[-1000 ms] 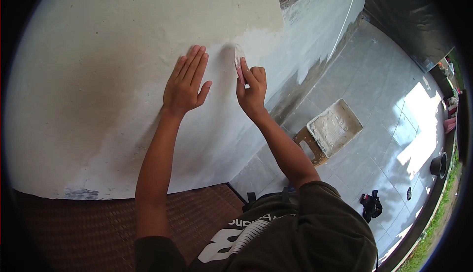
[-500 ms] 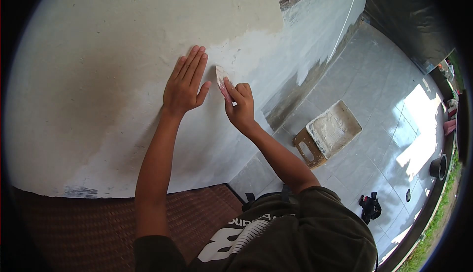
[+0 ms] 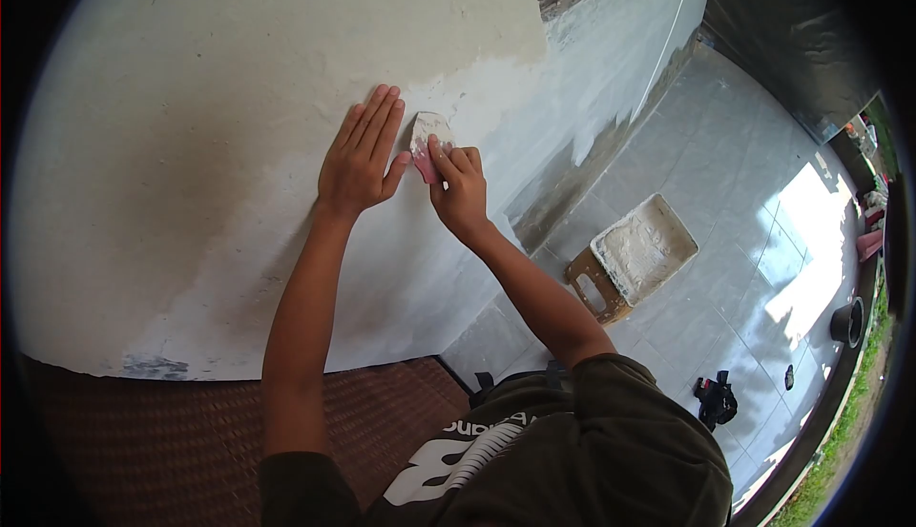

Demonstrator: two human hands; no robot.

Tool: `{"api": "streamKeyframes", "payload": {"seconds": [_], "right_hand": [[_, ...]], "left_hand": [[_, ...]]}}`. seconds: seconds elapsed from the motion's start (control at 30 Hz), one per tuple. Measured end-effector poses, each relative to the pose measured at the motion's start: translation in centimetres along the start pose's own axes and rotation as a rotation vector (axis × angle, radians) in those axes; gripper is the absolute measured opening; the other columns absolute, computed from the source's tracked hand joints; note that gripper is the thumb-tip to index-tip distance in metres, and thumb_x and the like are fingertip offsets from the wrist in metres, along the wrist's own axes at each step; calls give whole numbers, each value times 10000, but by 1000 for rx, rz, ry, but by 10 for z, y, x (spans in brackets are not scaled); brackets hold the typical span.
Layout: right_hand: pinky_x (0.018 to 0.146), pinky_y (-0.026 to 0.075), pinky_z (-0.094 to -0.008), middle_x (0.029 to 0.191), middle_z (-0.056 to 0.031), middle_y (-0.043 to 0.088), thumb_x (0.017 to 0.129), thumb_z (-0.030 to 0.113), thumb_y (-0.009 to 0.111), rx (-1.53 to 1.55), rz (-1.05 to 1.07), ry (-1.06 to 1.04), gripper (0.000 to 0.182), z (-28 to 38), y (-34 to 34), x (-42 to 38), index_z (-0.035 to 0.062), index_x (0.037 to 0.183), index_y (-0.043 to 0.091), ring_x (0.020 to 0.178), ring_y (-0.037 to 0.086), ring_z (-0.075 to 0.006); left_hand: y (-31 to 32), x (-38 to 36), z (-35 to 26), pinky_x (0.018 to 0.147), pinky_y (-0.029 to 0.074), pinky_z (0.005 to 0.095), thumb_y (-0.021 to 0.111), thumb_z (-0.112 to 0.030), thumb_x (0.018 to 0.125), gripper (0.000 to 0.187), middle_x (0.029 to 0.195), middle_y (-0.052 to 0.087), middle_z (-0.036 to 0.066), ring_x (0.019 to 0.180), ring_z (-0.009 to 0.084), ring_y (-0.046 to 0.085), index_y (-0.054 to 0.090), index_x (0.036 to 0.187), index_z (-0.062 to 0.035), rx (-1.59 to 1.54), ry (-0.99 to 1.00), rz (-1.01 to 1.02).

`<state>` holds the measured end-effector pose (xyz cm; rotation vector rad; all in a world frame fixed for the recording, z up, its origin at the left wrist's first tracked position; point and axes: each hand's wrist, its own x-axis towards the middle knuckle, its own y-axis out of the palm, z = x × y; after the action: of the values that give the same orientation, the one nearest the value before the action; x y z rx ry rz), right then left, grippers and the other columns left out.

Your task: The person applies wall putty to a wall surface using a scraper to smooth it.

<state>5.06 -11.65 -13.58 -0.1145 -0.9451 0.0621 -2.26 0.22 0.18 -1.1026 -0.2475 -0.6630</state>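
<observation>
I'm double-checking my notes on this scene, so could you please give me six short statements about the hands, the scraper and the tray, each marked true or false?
1. The left hand lies flat against the wall. True.
2. The right hand holds a scraper. True.
3. The scraper is blue all over. False: it shows pink and whitish areas.
4. The tray contains whitish paste. True.
5. The tray sits directly on the floor. False: a brown stand is beneath it.
6. The hands are clasped together. False: they are apart.
</observation>
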Motion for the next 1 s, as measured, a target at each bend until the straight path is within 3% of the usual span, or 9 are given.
{"api": "streamKeyframes", "payload": {"seconds": [0.13,0.27,0.3,0.43,0.47,0.7,0.73,0.87,1.0], "right_hand": [[682,443,-323,772,-58,479,751,-64,725,111,-19,29,565,-2,-16,1,38,1302,649,758,451,-237],[681,437,-338,782,-56,483,772,-84,694,35,-261,37,558,-26,-14,64,39,1314,640,805,452,-240],[691,465,-351,838,-65,546,771,-81,684,11,-271,68,563,-37,-8,73,39,1318,633,841,482,-259],[745,533,-389,1007,-83,649,752,-59,682,-130,-166,109,567,-36,8,75,27,1309,626,934,546,-313],[719,495,-350,873,-74,607,772,-81,676,-123,-166,108,549,-28,11,66,10,1312,626,848,519,-271],[668,470,-341,802,-85,522,746,-99,653,249,76,198,590,24,-21,-12,13,1325,622,769,485,-249],[642,445,-289,747,-63,500,804,-107,632,251,-8,185,554,21,-23,0,48,1335,632,680,465,-178],[650,452,-317,758,-42,530,809,-121,601,95,-260,162,553,-18,-16,62,43,1336,628,738,491,-188],[669,498,-370,862,-75,586,797,-58,649,-143,-151,96,508,-29,-5,85,-18,1302,614,851,522,-268]], "left_hand": [[0,-1,-1,1226,245,422,471,-301,994,573,1530,457,164,1471,270,366,453,1449,47,6,2,7],[1,0,-1,1218,255,444,453,-281,998,570,1539,447,164,1470,288,367,434,1457,57,21,3,16],[1,0,0,1219,255,442,455,-278,997,569,1539,447,163,1471,286,367,434,1457,56,21,2,17],[1,0,-1,1219,254,441,456,-273,997,566,1538,448,163,1470,286,368,435,1456,57,22,7,12],[1,0,-1,1224,248,432,466,-286,994,568,1534,454,160,1472,274,365,447,1450,53,28,3,16],[1,-1,0,1231,236,421,473,-300,993,578,1538,450,154,1477,259,356,447,1456,44,23,-6,10],[1,-1,0,1231,236,421,473,-300,993,578,1538,450,154,1477,259,356,447,1456,44,21,-8,12],[0,-1,-1,1234,234,420,472,-309,993,585,1544,441,151,1482,258,345,441,1462,39,47,-11,27],[1,-1,-1,1235,231,421,464,-310,996,584,1545,440,151,1482,258,346,440,1463,39,49,-8,26]]}}
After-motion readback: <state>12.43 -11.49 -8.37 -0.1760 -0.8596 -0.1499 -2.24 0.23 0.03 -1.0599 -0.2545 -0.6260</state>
